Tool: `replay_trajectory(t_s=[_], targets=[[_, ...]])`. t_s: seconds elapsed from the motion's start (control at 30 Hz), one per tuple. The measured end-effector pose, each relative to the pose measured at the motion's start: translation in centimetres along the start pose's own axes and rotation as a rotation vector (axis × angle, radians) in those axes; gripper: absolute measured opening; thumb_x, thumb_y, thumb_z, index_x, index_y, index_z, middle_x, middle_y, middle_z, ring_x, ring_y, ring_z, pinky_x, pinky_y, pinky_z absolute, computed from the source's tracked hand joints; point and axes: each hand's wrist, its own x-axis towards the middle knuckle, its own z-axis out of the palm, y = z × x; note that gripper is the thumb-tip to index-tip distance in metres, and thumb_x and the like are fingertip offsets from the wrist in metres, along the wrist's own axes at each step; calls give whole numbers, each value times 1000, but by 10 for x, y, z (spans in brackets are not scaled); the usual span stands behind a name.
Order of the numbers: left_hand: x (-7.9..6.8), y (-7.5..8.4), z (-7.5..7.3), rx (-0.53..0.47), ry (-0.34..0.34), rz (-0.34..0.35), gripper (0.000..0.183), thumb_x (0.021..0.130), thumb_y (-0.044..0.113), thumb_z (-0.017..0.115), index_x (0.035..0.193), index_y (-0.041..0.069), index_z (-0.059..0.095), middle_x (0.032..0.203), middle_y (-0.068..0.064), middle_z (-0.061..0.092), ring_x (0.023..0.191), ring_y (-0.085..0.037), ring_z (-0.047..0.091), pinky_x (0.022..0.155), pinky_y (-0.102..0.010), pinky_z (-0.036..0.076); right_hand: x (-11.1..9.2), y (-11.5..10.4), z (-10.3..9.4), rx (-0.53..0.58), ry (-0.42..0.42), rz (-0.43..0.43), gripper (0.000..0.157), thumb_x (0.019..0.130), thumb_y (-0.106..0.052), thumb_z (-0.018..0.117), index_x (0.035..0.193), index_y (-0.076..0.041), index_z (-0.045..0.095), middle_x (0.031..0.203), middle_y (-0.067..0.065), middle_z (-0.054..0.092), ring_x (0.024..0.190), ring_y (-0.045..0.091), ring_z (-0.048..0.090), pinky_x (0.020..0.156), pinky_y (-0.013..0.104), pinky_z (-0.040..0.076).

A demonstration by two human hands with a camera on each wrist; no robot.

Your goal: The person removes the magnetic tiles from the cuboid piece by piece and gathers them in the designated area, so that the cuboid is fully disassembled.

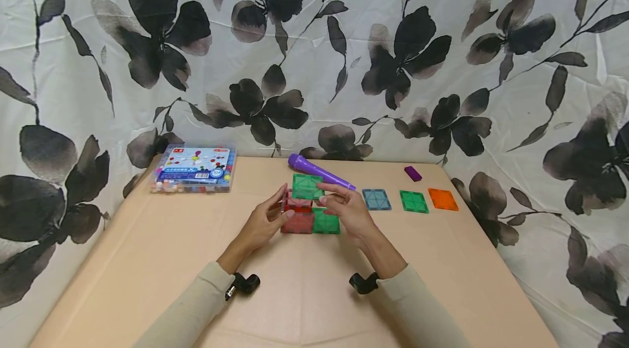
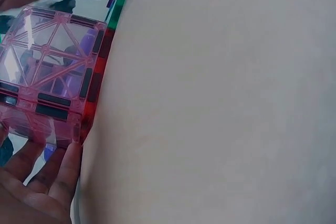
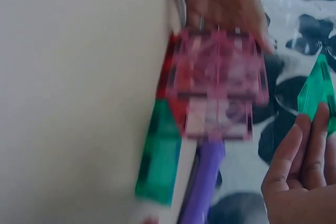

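Note:
My left hand [image 1: 262, 220] rests against the left side of a small structure of clear pink magnetic tiles [image 2: 50, 51], its fingers stretched along a lower pink wall. Flat on the table, a red magnetic tile [image 1: 297, 223] and a green magnetic tile [image 1: 326, 222] lie side by side at the structure's base. Between thumb and fingers, my right hand [image 1: 350, 216] pinches another green square magnetic tile [image 1: 306, 187]. In the right wrist view this raised tile [image 3: 317, 90] is apart from the pink walls [image 3: 218, 72].
A purple tapered stick [image 1: 321, 171] lies behind the structure. To the right are blue [image 1: 377, 199], green [image 1: 414, 201] and orange tiles [image 1: 443, 199], with a small magenta block [image 1: 413, 174] behind. A plastic box [image 1: 194, 169] sits back left, before a floral cloth [image 1: 344, 64].

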Motion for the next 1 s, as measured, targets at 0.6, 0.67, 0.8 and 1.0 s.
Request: replay_trajectory(t_s=[0.6,0.67,0.8,1.0], targets=[[9,8,-3,17,19,46,60,111,23,59,166,14,38,171,-16,38,154,-45,42,126,-65,34,-52,22,-154,-337,108,-29,45,105,-17,69,148,-8,61,118,25,72,104,22,74,92,26,63],[10,8,-3,-2,11,41,58,111,22,59,165,13,40,171,-17,38,154,-46,42,126,-63,35,-59,26,-170,-365,116,-9,47,105,-18,69,150,-7,60,117,23,74,105,26,74,93,27,63],[11,5,-4,-25,4,23,57,110,21,59,164,12,41,170,-17,39,151,-46,45,124,-60,40,-70,33,-198,-387,124,18,49,105,-19,69,150,-4,58,110,14,78,102,25,77,92,27,63],[12,3,-4,-56,5,12,58,110,21,61,164,15,42,170,-16,39,151,-42,46,125,-59,40,-83,42,-229,-410,124,51,50,104,-16,70,149,2,57,99,10,77,87,19,72,85,25,63]])
